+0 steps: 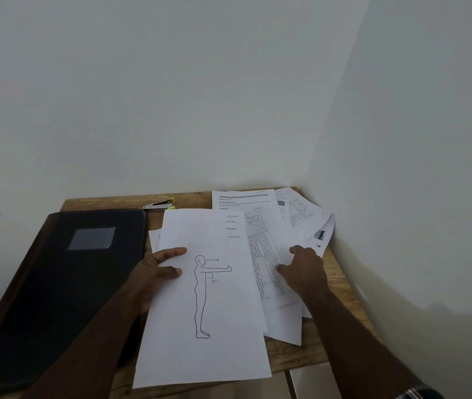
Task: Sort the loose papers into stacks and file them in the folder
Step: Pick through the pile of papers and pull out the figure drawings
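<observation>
A white sheet (223,312) with a line drawing of a standing figure is held by my left hand (154,273), which pinches its left edge, thumb on top. To its right lies a loose pile of printed papers (272,226) with tables and text, fanned toward the wall corner. My right hand (303,269) rests on a table-printed sheet in that pile, its fingers curled at the sheet's edge. A closed black folder (56,283) with a clear label window lies at the left of the wooden table (341,280).
A stapler (160,203) with yellow trim lies at the table's back edge, behind the folder and papers. White walls close in behind and on the right. Floor tiles show below the table's front edge.
</observation>
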